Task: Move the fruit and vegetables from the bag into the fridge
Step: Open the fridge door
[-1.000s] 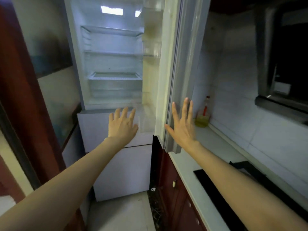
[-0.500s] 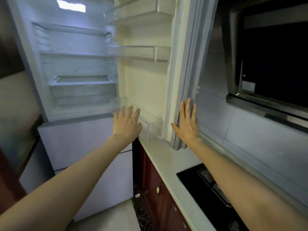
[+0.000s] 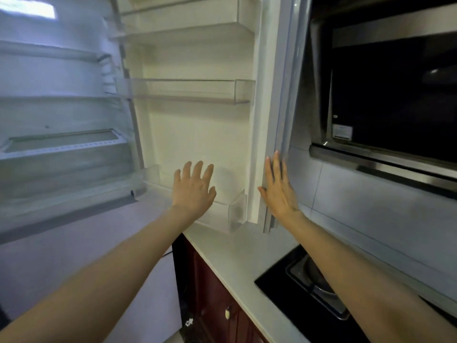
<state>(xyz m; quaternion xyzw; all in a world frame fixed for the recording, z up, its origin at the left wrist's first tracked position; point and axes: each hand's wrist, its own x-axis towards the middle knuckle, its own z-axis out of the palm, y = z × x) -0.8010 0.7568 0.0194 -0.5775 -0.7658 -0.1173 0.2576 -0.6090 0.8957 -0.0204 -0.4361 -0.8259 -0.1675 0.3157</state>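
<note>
Now right hand [image 3: 278, 191] flat against fridge door [image 3: 197, 134]

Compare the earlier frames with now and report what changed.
The view swung right and closer, toward the fridge door. The right hand, fingers straight, moved onto the door's outer edge. Nothing was gripped or released. The left hand stays open before the lowest door bin; the shelves remain bare.

The small sticker [image 3: 342, 131] on the range hood [image 3: 385, 95] is too blurred to read.

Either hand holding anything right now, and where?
Nothing is held. The left hand is open before the fridge door; the right hand lies flat at its edge.
</note>
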